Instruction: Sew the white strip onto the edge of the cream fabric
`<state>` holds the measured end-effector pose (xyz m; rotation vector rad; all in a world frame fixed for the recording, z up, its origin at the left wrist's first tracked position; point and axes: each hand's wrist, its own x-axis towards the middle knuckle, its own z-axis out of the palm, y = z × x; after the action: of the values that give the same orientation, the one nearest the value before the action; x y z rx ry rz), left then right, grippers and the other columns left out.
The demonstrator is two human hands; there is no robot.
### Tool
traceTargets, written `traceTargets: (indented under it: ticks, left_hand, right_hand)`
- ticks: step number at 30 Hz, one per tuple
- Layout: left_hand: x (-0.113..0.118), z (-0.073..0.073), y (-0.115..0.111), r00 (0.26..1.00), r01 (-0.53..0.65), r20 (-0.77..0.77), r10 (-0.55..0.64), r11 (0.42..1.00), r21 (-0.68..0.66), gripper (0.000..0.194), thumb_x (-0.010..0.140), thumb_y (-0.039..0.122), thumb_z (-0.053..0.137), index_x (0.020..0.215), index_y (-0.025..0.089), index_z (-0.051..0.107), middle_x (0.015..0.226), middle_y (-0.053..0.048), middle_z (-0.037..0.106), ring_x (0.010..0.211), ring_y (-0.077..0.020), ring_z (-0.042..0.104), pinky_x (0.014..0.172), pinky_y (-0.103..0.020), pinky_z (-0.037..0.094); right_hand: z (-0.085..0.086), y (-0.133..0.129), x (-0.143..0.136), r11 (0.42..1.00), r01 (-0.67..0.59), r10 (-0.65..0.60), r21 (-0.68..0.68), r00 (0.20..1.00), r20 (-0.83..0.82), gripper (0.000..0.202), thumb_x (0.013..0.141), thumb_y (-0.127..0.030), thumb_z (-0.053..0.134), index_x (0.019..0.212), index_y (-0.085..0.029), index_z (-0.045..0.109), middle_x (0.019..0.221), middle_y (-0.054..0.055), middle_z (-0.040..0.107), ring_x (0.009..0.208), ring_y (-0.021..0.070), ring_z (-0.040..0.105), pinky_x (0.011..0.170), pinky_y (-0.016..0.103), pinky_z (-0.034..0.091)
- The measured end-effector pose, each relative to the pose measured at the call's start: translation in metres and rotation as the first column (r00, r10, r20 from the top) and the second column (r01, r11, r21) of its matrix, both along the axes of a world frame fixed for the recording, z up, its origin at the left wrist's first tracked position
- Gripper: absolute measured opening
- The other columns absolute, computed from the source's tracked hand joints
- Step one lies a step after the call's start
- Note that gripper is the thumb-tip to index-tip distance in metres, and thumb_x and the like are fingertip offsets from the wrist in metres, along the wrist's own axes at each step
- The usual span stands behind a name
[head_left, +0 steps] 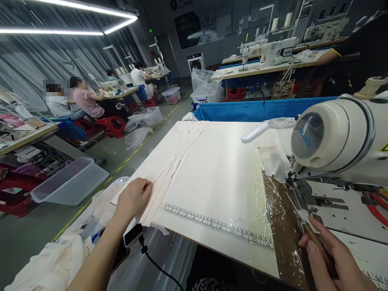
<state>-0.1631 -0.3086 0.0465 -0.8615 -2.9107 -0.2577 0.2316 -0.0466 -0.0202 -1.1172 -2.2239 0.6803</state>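
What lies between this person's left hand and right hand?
In the head view, from the left hand to the right hand: pale cloth, white tabletop, a printed ruler, a yellowish strip, then a brown strip.

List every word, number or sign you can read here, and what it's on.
"CLOTHING": back wall; the word above it is cut off.
Too small or blurred to read:
Numbers on the printed ruler.
Blue lettering on the near sewing machine.
Text on the wall posters.
The lit green sign.
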Motion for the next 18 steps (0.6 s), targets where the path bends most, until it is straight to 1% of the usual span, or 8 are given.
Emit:
traceTargets:
  ticks: [3, 6, 9, 11, 13, 15, 17, 18]
  left_hand:
    - [-0.001, 0.004, 0.002, 1.0, -0.003, -0.009, 0.003, 0.999, 0.035, 0.034, 0.085, 0.044, 0.035, 0.078, 0.022, 0.061, 0.089, -0.009, 0.071, 0.086, -0.0268, 0.065, 0.067, -0.035, 0.049]
    - [0.002, 0.011, 0.011, 0.997, -0.009, -0.07, 0.02, 0.989, 0.151, 0.034, 0.085, 0.047, 0.036, 0.081, 0.022, 0.058, 0.093, -0.009, 0.07, 0.085, -0.0263, 0.064, 0.067, -0.035, 0.048]
    - [0.015, 0.018, 0.03, 0.998, 0.031, -0.07, -0.009, 0.947, 0.318, 0.03, 0.088, 0.045, 0.037, 0.084, 0.022, 0.056, 0.084, -0.005, 0.068, 0.072, -0.0207, 0.063, 0.062, -0.031, 0.046]
    - [0.033, 0.019, 0.049, 0.988, 0.152, -0.038, -0.149, 0.903, 0.401, 0.027, 0.091, 0.042, 0.039, 0.088, 0.022, 0.056, 0.076, -0.001, 0.067, 0.064, -0.0172, 0.061, 0.06, -0.028, 0.047]
    - [0.059, 0.017, 0.071, 0.913, 0.376, -0.021, -0.408, 0.819, 0.433, 0.024, 0.094, 0.038, 0.04, 0.092, 0.022, 0.058, 0.075, 0.001, 0.068, 0.061, -0.015, 0.062, 0.059, -0.026, 0.048]
    - [0.092, 0.013, 0.094, 0.742, 0.618, -0.034, -0.67, 0.663, 0.423, 0.023, 0.097, 0.03, 0.038, 0.098, 0.022, 0.06, 0.079, 0.001, 0.071, 0.064, -0.0144, 0.066, 0.06, -0.025, 0.049]
    - [0.129, 0.007, 0.115, 0.561, 0.787, -0.05, -0.826, 0.514, 0.342, 0.024, 0.096, 0.022, 0.037, 0.097, 0.022, 0.061, 0.076, 0.0, 0.071, 0.065, -0.0155, 0.067, 0.059, -0.026, 0.049]
    - [0.148, 0.003, 0.124, 0.455, 0.861, -0.021, -0.89, 0.434, 0.264, 0.021, 0.095, 0.02, 0.04, 0.095, 0.022, 0.061, 0.075, 0.0, 0.071, 0.063, -0.0162, 0.066, 0.058, -0.027, 0.049]
  right_hand:
    - [-0.004, 0.004, 0.003, 0.999, -0.04, 0.04, 0.017, 0.999, 0.005, 0.05, 0.095, -0.044, 0.046, 0.141, -0.023, 0.049, 0.094, 0.007, 0.078, 0.077, 0.0268, 0.077, 0.062, 0.033, 0.063]
    - [-0.005, 0.003, 0.004, 1.0, -0.008, 0.008, -0.003, 1.0, 0.008, 0.054, 0.095, -0.044, 0.046, 0.144, -0.022, 0.046, 0.099, 0.008, 0.078, 0.083, 0.0276, 0.077, 0.063, 0.032, 0.062]
    - [0.004, -0.003, 0.0, 0.992, 0.034, -0.041, -0.122, 0.998, -0.053, 0.05, 0.093, -0.049, 0.051, 0.136, -0.024, 0.055, 0.117, 0.01, 0.074, 0.095, 0.0283, 0.074, 0.064, 0.029, 0.061]
    - [0.014, -0.008, -0.008, 0.96, -0.033, -0.009, -0.278, 0.989, -0.15, 0.043, 0.091, -0.051, 0.056, 0.124, -0.024, 0.063, 0.117, 0.011, 0.073, 0.094, 0.0273, 0.074, 0.065, 0.027, 0.061]
    - [0.027, -0.013, -0.021, 0.87, -0.162, 0.026, -0.466, 0.958, -0.284, 0.042, 0.093, -0.052, 0.055, 0.122, -0.022, 0.062, 0.105, 0.011, 0.075, 0.081, 0.0238, 0.074, 0.064, 0.028, 0.061]
    - [0.038, -0.015, -0.039, 0.723, -0.296, 0.016, -0.625, 0.911, -0.413, 0.048, 0.097, -0.053, 0.05, 0.134, -0.022, 0.053, 0.105, 0.011, 0.074, 0.076, 0.0214, 0.073, 0.069, 0.033, 0.062]
    - [0.047, -0.013, -0.057, 0.555, -0.426, 0.037, -0.714, 0.871, -0.491, 0.053, 0.098, -0.054, 0.049, 0.141, -0.023, 0.046, 0.116, 0.013, 0.071, 0.089, 0.0235, 0.074, 0.081, 0.04, 0.061]
    - [0.05, -0.012, -0.065, 0.479, -0.476, 0.068, -0.738, 0.858, -0.51, 0.054, 0.097, -0.053, 0.051, 0.142, -0.023, 0.045, 0.116, 0.013, 0.071, 0.092, 0.0241, 0.074, 0.084, 0.042, 0.06]
